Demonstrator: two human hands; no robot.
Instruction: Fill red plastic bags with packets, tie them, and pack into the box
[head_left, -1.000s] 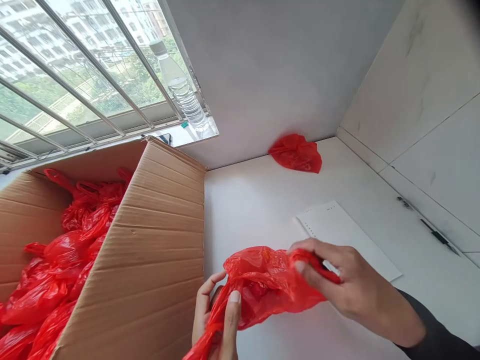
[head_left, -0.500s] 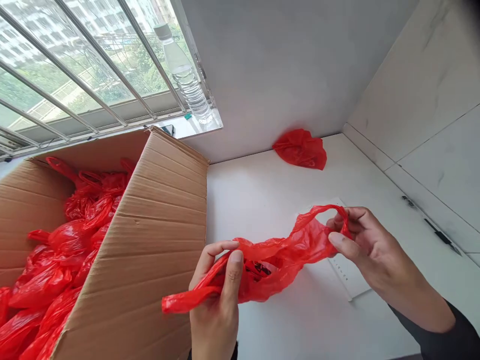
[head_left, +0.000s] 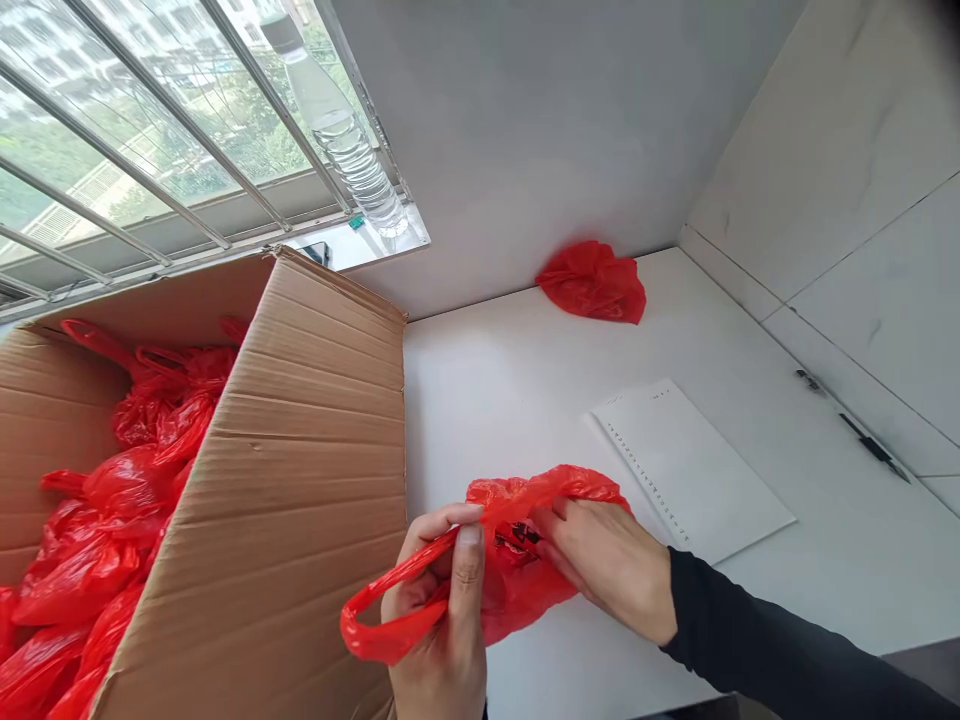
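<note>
A red plastic bag [head_left: 517, 600] is spread between my hands above the white table. My left hand [head_left: 442, 600] pinches it near one handle, and that handle loops out to the left past my thumb. Through the bag's mouth my right hand [head_left: 600, 550] reaches inside; its fingertips are hidden by the red plastic. Dark printed items [head_left: 517, 537] show within the bag, beside my right fingers. Whether those fingers grip anything cannot be made out.
At left stands a cardboard box [head_left: 315, 430] holding several knotted red bags [head_left: 142, 480]. Another red bag [head_left: 596, 283] lies against the wall. A notebook [head_left: 697, 470] and a black pen [head_left: 874, 448] lie at right. A water bottle [head_left: 345, 140] stands on the windowsill.
My right hand has let go of the far handle and moved left into the bag's mouth. The bag is bunched up more, and the notebook shows in full. My left hand keeps its hold.
</note>
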